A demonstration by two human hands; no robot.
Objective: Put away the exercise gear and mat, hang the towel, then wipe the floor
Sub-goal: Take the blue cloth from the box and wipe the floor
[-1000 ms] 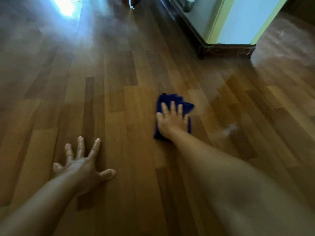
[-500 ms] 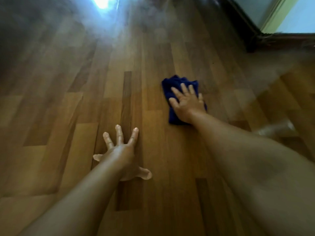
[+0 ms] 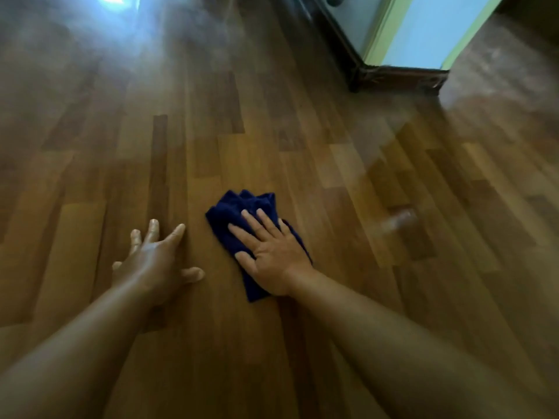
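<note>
Pressing blue cloth [image 3: 242, 213], right hand [image 3: 269, 252] flat

The floor [image 3: 302, 131] fills nearly the whole frame. The cloth [image 3: 239, 213] lies on it just below and left of the frame's centre. The right hand [image 3: 272, 252] lies flat on the cloth's lower right part, its forearm running off to the lower right corner. The left hand [image 3: 154, 261] rests on the floor just left of the cloth, apart from it, its forearm running to the lower left corner. A wall corner [image 3: 423, 34] with its skirting [image 3: 399, 78] stands at the upper right, well behind the cloth. A glare patch [image 3: 116, 0] sits at the top left edge.
</note>
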